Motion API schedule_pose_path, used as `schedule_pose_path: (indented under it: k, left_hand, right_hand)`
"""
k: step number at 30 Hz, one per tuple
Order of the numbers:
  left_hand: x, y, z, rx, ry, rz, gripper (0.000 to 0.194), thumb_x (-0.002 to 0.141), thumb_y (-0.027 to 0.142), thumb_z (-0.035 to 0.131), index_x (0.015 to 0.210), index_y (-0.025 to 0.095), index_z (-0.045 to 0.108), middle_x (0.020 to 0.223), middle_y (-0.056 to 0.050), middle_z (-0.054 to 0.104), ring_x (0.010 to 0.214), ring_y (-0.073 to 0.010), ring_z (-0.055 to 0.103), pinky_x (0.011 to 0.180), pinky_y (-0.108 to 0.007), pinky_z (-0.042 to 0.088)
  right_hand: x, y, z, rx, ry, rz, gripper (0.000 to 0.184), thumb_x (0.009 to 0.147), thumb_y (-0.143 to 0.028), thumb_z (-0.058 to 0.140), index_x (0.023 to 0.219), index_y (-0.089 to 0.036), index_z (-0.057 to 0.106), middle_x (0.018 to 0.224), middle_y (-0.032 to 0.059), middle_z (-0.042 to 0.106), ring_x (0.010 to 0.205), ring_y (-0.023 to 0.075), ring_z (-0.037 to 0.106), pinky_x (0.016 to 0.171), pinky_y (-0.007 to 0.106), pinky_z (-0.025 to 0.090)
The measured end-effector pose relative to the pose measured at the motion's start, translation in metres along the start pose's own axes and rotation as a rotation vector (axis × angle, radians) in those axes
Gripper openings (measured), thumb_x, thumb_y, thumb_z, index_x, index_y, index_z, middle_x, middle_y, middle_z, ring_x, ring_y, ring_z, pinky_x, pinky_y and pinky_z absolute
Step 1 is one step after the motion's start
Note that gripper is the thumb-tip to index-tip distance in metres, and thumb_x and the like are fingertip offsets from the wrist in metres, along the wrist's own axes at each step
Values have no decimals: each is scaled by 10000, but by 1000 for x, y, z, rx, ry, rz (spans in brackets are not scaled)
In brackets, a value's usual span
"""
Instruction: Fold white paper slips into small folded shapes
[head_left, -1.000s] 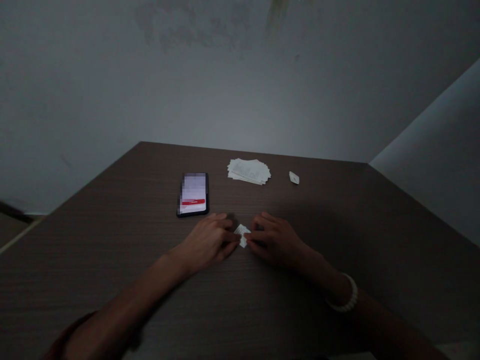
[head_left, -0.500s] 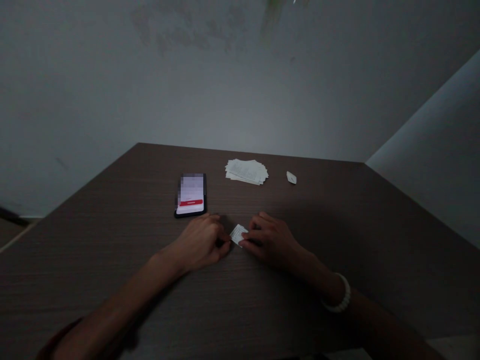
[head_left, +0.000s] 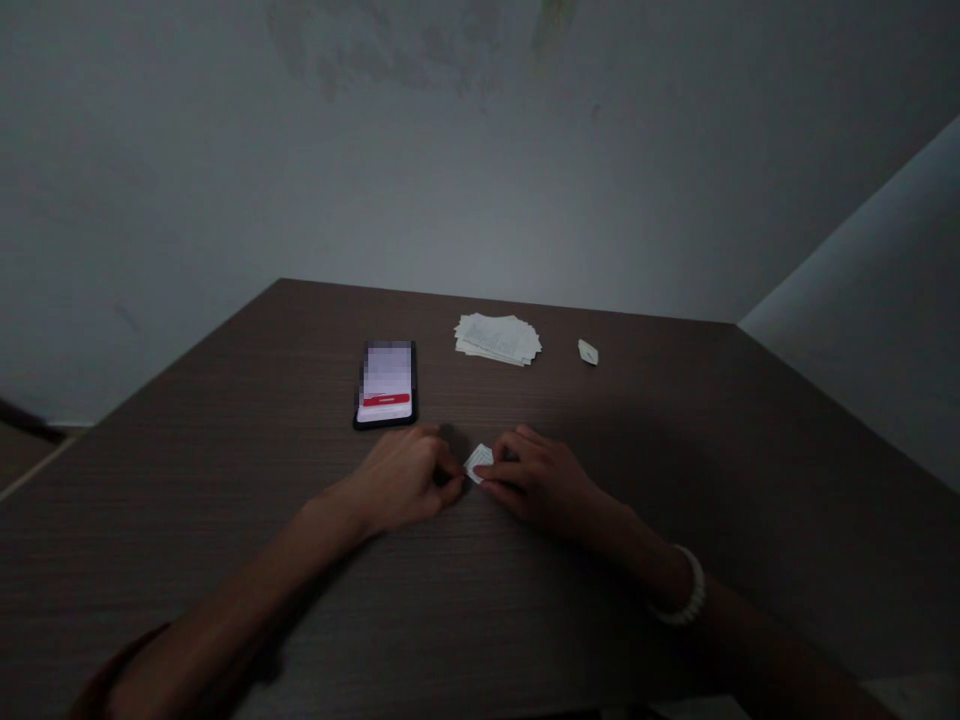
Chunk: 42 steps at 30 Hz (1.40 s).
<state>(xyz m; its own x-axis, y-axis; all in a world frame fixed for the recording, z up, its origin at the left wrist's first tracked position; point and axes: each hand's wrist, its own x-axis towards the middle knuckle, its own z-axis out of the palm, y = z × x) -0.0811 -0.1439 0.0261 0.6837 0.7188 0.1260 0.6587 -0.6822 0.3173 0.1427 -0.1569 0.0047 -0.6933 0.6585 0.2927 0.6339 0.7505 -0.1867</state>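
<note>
Between my two hands, on the dark wooden table (head_left: 465, 620), is a small folded piece of printed paper (head_left: 478, 459). My left hand (head_left: 411, 477) pinches its left corner between thumb and forefinger. From the other side, my right hand (head_left: 541, 478), with a pale beaded bracelet on the wrist, holds its right edge, fingertips pressed on top. The fingers of both hands are curled. Part of the paper is hidden under the right fingers.
A lit phone (head_left: 386, 385) lies just beyond my left hand. Farther back is a loose stack of printed paper sheets (head_left: 498, 339), and right of it a small folded paper (head_left: 588, 352). A grey wall (head_left: 480, 180) rises behind the table.
The folded paper shows a smaller, narrower area between my fingers than before. Both hands keep their grip and have hardly moved; the view has shifted slightly.
</note>
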Motion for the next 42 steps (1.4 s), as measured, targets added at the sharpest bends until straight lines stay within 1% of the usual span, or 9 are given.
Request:
schedule_pose_path:
  k: [6,14,19,25,31,35,37,39,42]
  left_hand:
    - [0,2,-2,0,-6,-12,239,809,248,543,614,187,666,659,-40,603,675,-190,583,554,-281,341]
    - [0,3,-3,-13,-3,-10,244,815,241,535,610,187,657,653,-39,601,673,-187,578,571,-286,350]
    - [0,2,-4,-27,-54,-45,251,840,272,539,632,192,655,704,-36,606,681,-182,568,590,-285,357]
    - [2,1,-3,-63,-37,-51,244,855,309,558,695,187,696,752,-49,625,739,-197,578,630,-300,383]
    - [3,-2,0,-154,2,10,200,836,272,614,680,179,698,744,-37,635,766,-193,582,718,-325,427]
    - [5,-4,6,-189,52,19,154,822,239,632,690,181,688,732,-21,621,752,-183,580,779,-352,435]
    - [6,-5,9,-217,69,5,130,812,226,637,699,180,683,762,-28,619,777,-190,575,717,-328,440]
    - [6,-6,12,-236,90,3,93,801,208,641,724,182,687,790,-33,621,811,-200,572,713,-327,440]
    - [7,-6,15,-238,107,11,67,801,207,643,759,191,693,834,-38,621,860,-211,564,755,-346,440]
  right_hand:
    - [-2,-3,0,-25,10,51,199,936,-342,544,973,-237,710,926,51,598,857,179,497,672,287,393]
    - [-6,2,4,-24,70,92,205,899,-391,598,858,-226,712,885,43,616,855,182,508,670,291,388]
    - [-8,1,2,-79,107,188,251,839,-461,659,773,-224,709,818,41,611,832,191,508,618,284,365]
    - [-8,0,0,-82,97,209,266,834,-476,657,796,-214,685,863,38,625,864,204,519,653,304,397]
    - [-7,4,-3,-50,68,145,220,835,-419,676,857,-201,659,952,48,616,910,211,511,729,328,436]
    - [-7,4,-4,42,74,193,166,794,-343,733,853,-207,656,1001,46,601,937,210,511,751,331,447]
    - [-6,3,-3,78,79,205,131,795,-310,733,797,-209,651,1002,43,601,944,210,512,772,339,449]
    - [-6,2,-3,96,85,213,116,799,-287,728,773,-208,647,992,42,607,944,212,513,787,347,451]
    - [-6,2,-1,92,111,224,144,780,-304,745,864,-216,668,1014,51,612,954,228,511,787,364,456]
